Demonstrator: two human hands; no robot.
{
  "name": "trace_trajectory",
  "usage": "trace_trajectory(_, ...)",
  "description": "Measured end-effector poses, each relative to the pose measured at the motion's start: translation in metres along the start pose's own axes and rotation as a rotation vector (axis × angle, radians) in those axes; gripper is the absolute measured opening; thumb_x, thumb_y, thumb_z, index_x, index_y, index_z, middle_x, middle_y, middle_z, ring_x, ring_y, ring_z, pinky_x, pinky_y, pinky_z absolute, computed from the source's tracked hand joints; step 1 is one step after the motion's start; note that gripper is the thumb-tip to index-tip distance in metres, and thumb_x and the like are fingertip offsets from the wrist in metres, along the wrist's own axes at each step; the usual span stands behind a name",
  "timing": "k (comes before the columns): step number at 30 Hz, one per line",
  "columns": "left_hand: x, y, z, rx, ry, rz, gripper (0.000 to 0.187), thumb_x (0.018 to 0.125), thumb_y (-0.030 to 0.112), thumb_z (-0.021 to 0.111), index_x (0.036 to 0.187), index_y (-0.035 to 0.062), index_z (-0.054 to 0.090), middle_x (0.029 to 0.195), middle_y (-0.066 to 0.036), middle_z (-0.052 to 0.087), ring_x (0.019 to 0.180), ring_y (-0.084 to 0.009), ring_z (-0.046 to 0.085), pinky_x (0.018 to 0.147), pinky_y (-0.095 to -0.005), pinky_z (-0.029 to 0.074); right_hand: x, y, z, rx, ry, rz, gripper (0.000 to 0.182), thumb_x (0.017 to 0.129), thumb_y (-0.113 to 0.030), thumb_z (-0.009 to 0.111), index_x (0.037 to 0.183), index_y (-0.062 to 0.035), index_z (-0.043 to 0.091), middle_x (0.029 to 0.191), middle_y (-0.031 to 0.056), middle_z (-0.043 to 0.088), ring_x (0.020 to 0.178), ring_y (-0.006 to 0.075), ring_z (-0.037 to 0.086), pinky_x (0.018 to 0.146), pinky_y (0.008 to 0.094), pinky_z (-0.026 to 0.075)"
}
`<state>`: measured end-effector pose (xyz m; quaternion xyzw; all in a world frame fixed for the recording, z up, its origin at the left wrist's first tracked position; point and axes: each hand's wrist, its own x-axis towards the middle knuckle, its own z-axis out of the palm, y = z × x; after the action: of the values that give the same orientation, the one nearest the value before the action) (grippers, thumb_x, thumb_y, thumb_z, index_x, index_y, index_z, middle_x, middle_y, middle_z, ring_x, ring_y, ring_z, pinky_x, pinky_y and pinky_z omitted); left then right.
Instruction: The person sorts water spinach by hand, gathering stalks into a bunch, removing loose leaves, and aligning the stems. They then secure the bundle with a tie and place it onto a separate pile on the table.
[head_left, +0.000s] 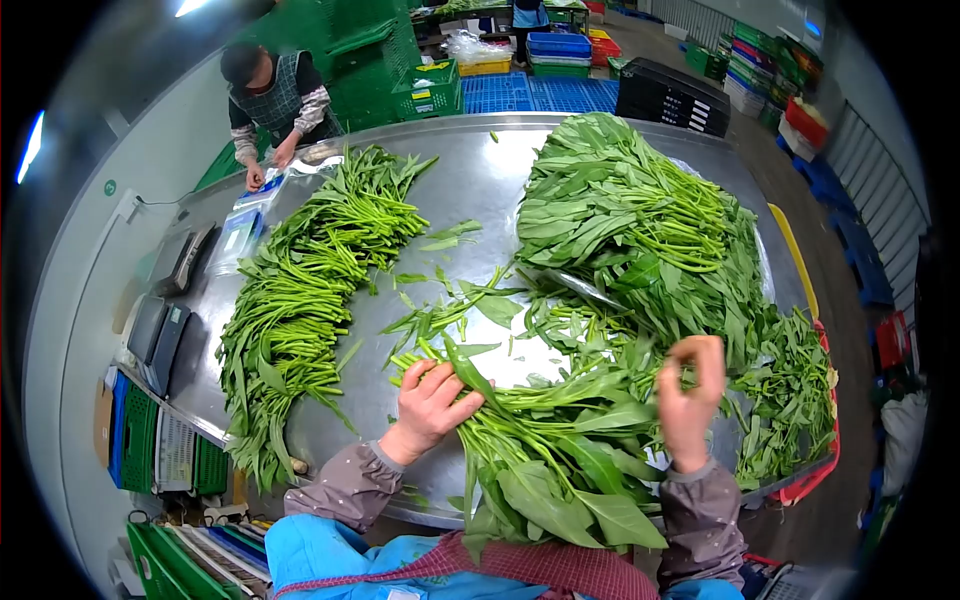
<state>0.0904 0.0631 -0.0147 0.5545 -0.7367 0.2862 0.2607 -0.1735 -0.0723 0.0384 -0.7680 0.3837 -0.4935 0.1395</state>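
1. The bunch of greens (pixel 550 440) lies at 6 o'clock on the table (pixel 480 180), leaves hanging over the edge; it could slide off.
2. The left hand (pixel 432 405) clasps its stems.
3. The right hand (pixel 692 395) pinches one stalk, which might snap.

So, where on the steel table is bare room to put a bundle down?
Bare table lies between the left pile and right pile, toward the far edge. A smaller patch lies left of the left hand. Between both hands it is crowded with greens.
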Motion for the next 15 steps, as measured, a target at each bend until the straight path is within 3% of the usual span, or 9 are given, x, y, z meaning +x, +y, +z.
trace_trajectory(1, -0.002, -0.002, -0.001, 0.003, 0.004, 0.000, 0.014, 0.064, 0.014, 0.070, 0.073, 0.0175, 0.060, 0.071, 0.001, 0.055, 0.072, -0.0174, 0.053, 0.072, -0.0341, 0.039, 0.002, 0.009, -0.009, 0.060, 0.061, 0.118, 0.010, 0.065, 0.003, 0.052, 0.074, -0.0009, 0.049, 0.078, 0.0088, 0.047, 0.071, 0.0206, 0.047, 0.063, 0.0304, 0.039)
trace_trajectory(5, -0.009, -0.010, -0.006, 0.062, 0.005, -0.056, 0.013, 0.064, 0.015, 0.069, 0.073, 0.0142, 0.060, 0.073, -0.001, 0.056, 0.075, -0.0188, 0.054, 0.072, -0.0348, 0.039, -0.004, 0.021, -0.029, 0.055, 0.064, 0.148, 0.009, 0.070, 0.005, 0.053, 0.076, 0.0006, 0.047, 0.078, 0.0072, 0.046, 0.071, 0.0182, 0.047, 0.065, 0.0266, 0.038)
trace_trajectory(7, -0.015, -0.016, -0.007, 0.128, -0.019, -0.111, 0.018, 0.069, 0.016, 0.060, 0.086, 0.0215, 0.064, 0.080, 0.001, 0.057, 0.080, -0.0158, 0.054, 0.078, -0.0337, 0.037, -0.013, 0.028, -0.031, 0.049, 0.025, 0.189, 0.008, 0.071, 0.005, 0.052, 0.076, 0.0009, 0.048, 0.079, 0.0075, 0.047, 0.072, 0.0185, 0.047, 0.066, 0.0270, 0.039)
trace_trajectory(9, -0.014, -0.018, -0.009, 0.131, -0.008, -0.124, 0.016, 0.069, 0.016, 0.060, 0.085, 0.0199, 0.064, 0.078, 0.001, 0.056, 0.079, -0.0167, 0.054, 0.078, -0.0338, 0.037, -0.021, 0.030, -0.031, 0.029, 0.014, 0.199, 0.008, 0.071, 0.006, 0.052, 0.078, 0.0013, 0.050, 0.080, 0.0079, 0.048, 0.073, 0.0189, 0.048, 0.066, 0.0271, 0.040)
trace_trajectory(11, -0.013, -0.019, -0.013, 0.133, 0.011, -0.132, 0.015, 0.065, 0.012, 0.066, 0.080, 0.0120, 0.062, 0.076, -0.003, 0.056, 0.076, -0.0198, 0.054, 0.074, -0.0353, 0.038, -0.026, 0.030, -0.031, 0.010, -0.010, 0.214, 0.011, 0.071, 0.007, 0.052, 0.081, 0.0014, 0.053, 0.081, 0.0083, 0.049, 0.074, 0.0195, 0.050, 0.067, 0.0275, 0.041)
trace_trajectory(15, -0.018, -0.025, -0.013, 0.162, 0.035, -0.131, 0.018, 0.066, 0.012, 0.063, 0.084, 0.0101, 0.063, 0.078, -0.004, 0.055, 0.079, -0.0207, 0.053, 0.075, -0.0355, 0.037, -0.031, 0.033, -0.034, -0.013, -0.073, 0.189, 0.019, 0.072, 0.007, 0.050, 0.090, 0.0012, 0.056, 0.088, 0.0093, 0.052, 0.081, 0.0205, 0.053, 0.072, 0.0278, 0.043)
